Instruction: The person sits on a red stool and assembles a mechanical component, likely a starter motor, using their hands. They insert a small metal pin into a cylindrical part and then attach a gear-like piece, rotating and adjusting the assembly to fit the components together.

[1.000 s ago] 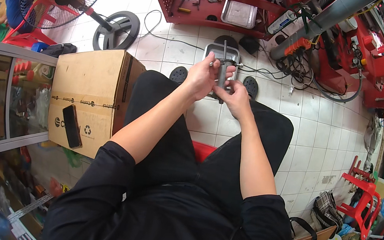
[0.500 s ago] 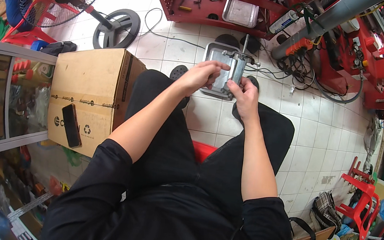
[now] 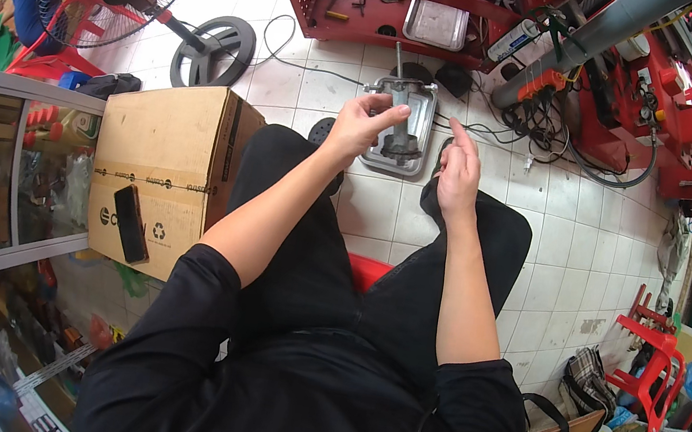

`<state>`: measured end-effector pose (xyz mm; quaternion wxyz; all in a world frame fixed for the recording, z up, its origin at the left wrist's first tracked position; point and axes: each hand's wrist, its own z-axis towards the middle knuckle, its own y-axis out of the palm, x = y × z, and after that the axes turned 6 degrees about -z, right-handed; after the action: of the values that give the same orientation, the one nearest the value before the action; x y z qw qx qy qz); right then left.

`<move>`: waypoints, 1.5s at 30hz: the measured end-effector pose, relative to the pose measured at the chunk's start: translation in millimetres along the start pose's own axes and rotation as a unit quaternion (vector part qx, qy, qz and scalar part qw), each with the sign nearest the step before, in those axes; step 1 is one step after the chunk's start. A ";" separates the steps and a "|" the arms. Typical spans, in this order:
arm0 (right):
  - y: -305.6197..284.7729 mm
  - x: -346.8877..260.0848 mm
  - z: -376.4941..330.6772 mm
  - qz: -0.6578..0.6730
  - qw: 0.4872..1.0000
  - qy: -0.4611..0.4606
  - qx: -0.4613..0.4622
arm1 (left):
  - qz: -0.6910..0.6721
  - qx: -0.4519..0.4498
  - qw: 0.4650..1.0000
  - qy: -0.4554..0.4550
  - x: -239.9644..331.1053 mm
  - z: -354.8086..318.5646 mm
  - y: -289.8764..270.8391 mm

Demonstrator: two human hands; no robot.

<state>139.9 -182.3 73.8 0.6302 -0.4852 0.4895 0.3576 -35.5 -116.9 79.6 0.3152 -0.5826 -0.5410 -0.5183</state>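
Over a grey metal tray [image 3: 413, 171] on the floor, my left hand [image 3: 357, 133] grips a grey metal part [image 3: 400, 119] between thumb and fingers. A thin rod sticks out of its far end, a crosspiece lies below that, and the near end is wide and dark. Its exact kind cannot be made out. To the right of the tray, my right hand [image 3: 457, 177] is off the part, index finger stretched out and the others partly curled. Nothing shows in it.
A cardboard box [image 3: 159, 135] with a black phone [image 3: 130, 224] on it stands left of my legs. Ahead is a red tool cart [image 3: 373, 37], with a fan base [image 3: 214, 53] to its left. Cables [image 3: 546, 134] lie at the right, near red machinery.
The metal part has turned and tilted leftward, its rod now further left. My right hand has let go and moved slightly right; my left hand now holds the part alone.
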 end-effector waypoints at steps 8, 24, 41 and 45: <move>7.0 -16.9 -1.9 0.233 0.967 0.073 -0.073 | 0.049 0.001 0.999 0.020 -9.3 1.1 0.5; 4.8 -26.7 -3.5 0.342 0.922 0.171 -0.064 | 0.096 -0.055 0.987 0.117 -13.9 0.6 5.5; -0.1 -25.3 -6.3 0.439 0.849 0.241 -0.169 | 0.097 -0.109 0.983 0.115 -22.5 2.7 1.0; 0.4 -32.5 -8.3 0.445 0.847 0.242 -0.162 | 0.136 -0.123 0.982 0.054 -7.1 -0.9 3.4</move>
<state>128.6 -189.3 104.6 0.1777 -0.3814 0.7250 0.5453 -31.6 -120.7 73.8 0.3377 -0.6562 -0.3709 -0.5637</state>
